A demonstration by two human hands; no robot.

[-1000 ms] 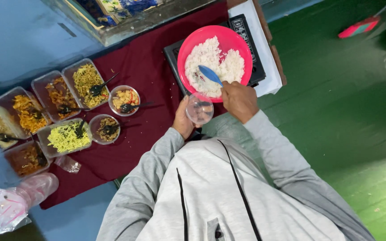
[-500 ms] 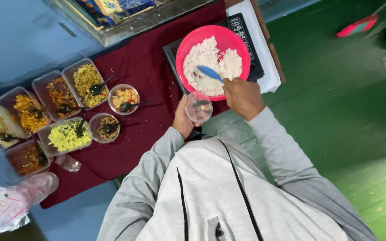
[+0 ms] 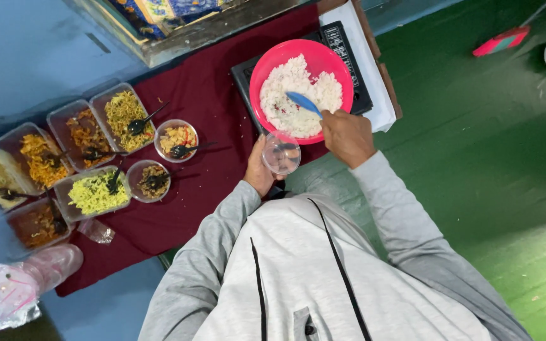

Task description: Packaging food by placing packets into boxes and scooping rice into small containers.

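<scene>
Dipping into the white rice, a blue plastic spoon (image 3: 303,102) is gripped by the right hand (image 3: 347,136) over the round pink plastic bowl (image 3: 266,66), which is set on a black flat scale (image 3: 342,41). A small clear plastic cup (image 3: 280,153) is held by the left hand (image 3: 258,170) just beside the bowl's near rim, above the maroon cloth (image 3: 210,95)

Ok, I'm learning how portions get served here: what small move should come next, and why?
Probably lift a spoonful of rice toward the cup. The right hand holds the blue spoon in the rice of the pink bowl, and the left hand holds the clear cup beside it, seemingly empty.
</scene>
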